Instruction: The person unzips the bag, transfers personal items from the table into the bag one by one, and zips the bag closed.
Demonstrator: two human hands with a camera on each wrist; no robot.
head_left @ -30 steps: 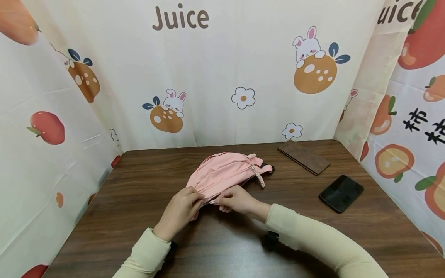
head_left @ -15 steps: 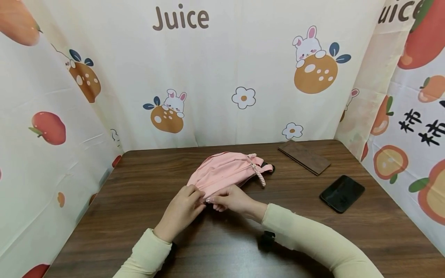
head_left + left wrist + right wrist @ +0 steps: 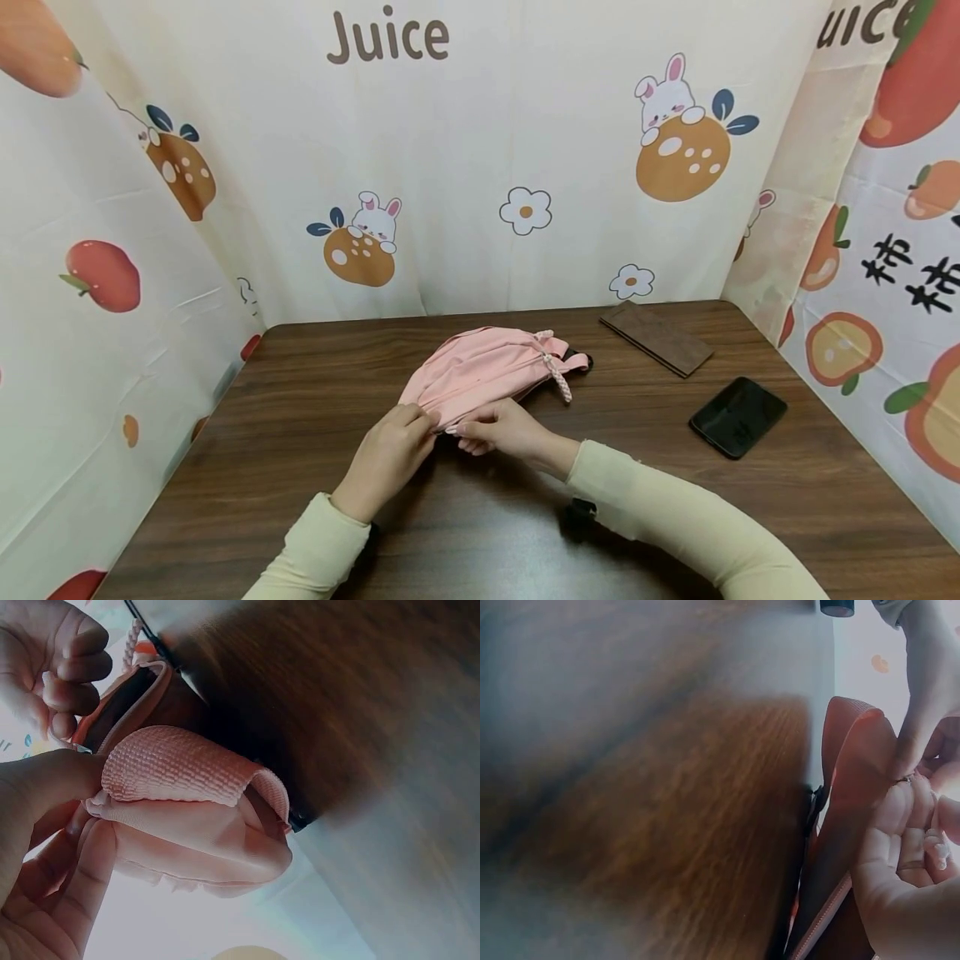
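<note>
A pink bag lies tilted across the middle of the table, a braided cord hanging at its far right end. My left hand pinches the bag's near end between thumb and fingers, beside a ribbed pink strap. Close by, my right hand has its thumb and fingers pinched at the edge by the zipper; a small braided pull shows among its fingers. In the right wrist view the zipper runs along a parted dark opening. The fingers partly hide the zipper's end.
A dark phone lies on the right of the table. Behind it is a flat brown wallet-like thing. Printed curtains hang around the table's back and sides.
My right hand has shifted slightly left along the bag's near edge, closer to my left hand. The left hand still holds the end; bag, phone and brown thing stay in place.
</note>
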